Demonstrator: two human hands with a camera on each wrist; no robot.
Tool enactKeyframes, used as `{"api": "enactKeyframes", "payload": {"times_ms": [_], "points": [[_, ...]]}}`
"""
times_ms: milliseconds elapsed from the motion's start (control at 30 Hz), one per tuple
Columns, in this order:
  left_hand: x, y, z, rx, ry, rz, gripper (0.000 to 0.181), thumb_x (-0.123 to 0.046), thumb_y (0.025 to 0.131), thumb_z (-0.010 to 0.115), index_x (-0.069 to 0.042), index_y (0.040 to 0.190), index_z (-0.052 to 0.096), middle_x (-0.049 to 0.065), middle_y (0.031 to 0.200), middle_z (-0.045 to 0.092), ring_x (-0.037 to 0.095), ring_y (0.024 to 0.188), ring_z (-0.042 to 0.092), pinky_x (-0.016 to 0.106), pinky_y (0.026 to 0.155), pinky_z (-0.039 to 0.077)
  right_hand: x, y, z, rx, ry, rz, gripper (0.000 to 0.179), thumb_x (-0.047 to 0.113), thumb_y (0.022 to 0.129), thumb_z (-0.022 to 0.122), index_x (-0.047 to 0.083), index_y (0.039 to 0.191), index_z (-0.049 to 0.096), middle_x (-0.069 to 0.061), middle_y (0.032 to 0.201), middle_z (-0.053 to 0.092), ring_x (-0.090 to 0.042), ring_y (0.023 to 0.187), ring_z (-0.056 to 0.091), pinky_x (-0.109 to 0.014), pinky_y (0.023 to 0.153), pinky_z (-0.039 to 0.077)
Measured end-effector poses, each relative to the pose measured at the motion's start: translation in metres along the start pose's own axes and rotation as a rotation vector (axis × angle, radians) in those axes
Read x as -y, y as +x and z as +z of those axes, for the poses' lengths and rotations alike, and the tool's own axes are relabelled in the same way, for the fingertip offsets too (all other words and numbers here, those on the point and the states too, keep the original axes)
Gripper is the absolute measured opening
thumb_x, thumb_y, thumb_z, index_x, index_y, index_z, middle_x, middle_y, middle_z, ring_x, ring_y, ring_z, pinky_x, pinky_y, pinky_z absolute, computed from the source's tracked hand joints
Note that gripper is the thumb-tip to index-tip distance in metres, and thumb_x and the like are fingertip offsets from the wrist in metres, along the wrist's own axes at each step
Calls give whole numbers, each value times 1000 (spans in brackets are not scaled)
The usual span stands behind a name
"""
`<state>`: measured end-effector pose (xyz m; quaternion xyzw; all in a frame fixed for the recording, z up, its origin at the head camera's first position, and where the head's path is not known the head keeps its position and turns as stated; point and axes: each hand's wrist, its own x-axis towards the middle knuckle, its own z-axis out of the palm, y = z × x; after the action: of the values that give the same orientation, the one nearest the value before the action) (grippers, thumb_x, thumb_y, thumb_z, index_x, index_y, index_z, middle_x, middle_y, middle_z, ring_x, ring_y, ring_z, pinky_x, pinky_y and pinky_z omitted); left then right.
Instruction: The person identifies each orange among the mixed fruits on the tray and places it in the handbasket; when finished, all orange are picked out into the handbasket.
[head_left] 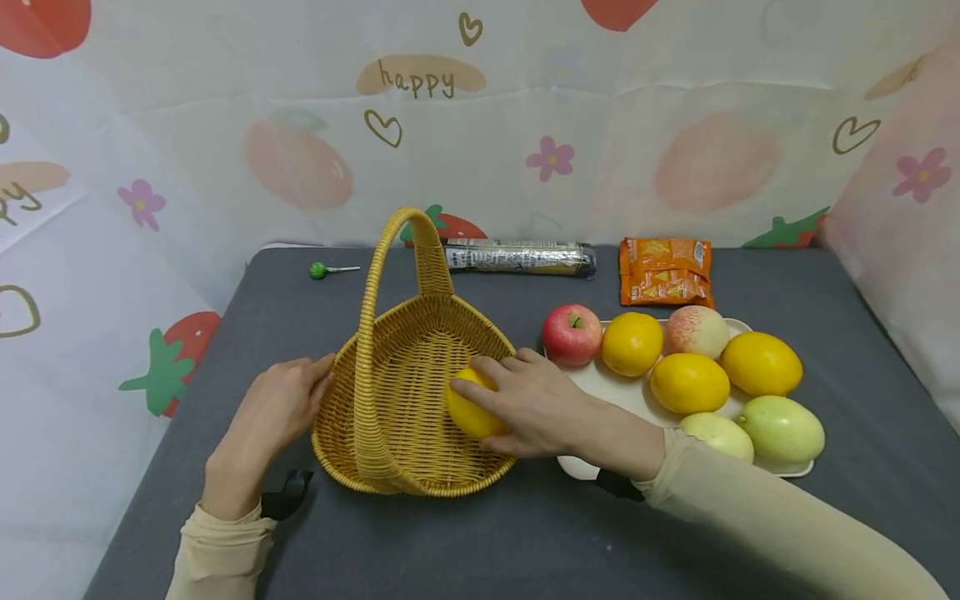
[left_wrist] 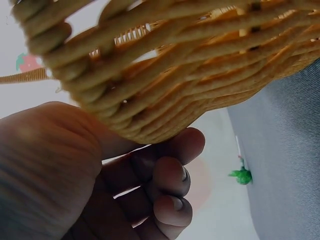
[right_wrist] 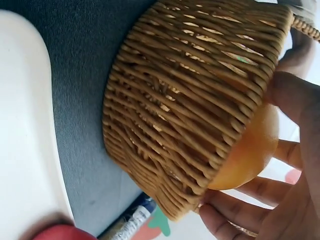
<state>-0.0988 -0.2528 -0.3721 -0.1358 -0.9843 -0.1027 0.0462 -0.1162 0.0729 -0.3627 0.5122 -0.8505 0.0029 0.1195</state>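
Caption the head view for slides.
Left hand holds a wicker basket; right hand holds a yellow fruit at the basket's mouth, fruit-laden white tray alongside.

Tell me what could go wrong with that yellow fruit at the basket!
The yellow fruit is smooth and round, so it might slip from the right hand and bump down into the basket. The basket might tip if its rim is pushed, though the left hand holds the other side. The right sleeve passes close to a pale green fruit and could nudge it.
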Motion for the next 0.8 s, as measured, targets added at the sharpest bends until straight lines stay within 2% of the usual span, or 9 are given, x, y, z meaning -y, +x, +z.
{"api": "enactKeyframes", "payload": {"times_ms": [433,800], "points": [[-1,0,0,-7,0,-3,32,-10,95,60,5,124,64,18,86,70,30,73,66,48,69,54,6,4,12,129,32,2,75,56,78,73,19,139,50,-10,126,57,-23,97,66,-38,85,51],[-1,0,0,-2,2,-10,32,-10,96,60,5,124,64,15,80,67,24,67,62,45,64,52,6,5,10,160,50,10,73,55,79,73,21,140,50,-9,131,56,-23,101,66,-39,86,51]]}}
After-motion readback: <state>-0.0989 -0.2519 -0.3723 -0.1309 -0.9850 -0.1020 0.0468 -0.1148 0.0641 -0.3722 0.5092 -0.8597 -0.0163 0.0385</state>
